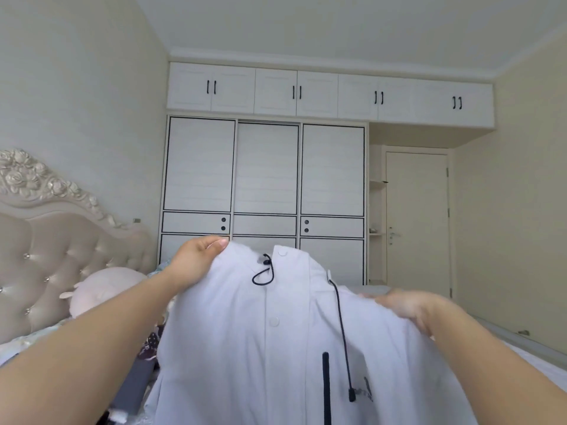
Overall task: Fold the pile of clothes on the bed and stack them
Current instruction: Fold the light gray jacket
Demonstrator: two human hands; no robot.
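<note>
**A:** What have I got hold of right now?

**B:** My left hand (196, 259) pinches the white jacket (276, 348) at its shoulder, up at ten o'clock of the garment. My right hand (408, 308) is blurred; it grips the other shoulder at two o'clock, fingers curled into the cloth, I judge.

**A:** And the jacket itself?

**B:** It hangs in the air in front of me, above the bed (521, 360), front facing me, black drawcords (342, 332) dangling.

**A:** How do I do this step well?

**B:** I level both shoulders, keep the cloth taut, then lay it face down flat. The other clothes (138, 384) lie at eight o'clock, near the pink plush (101, 289).
</note>
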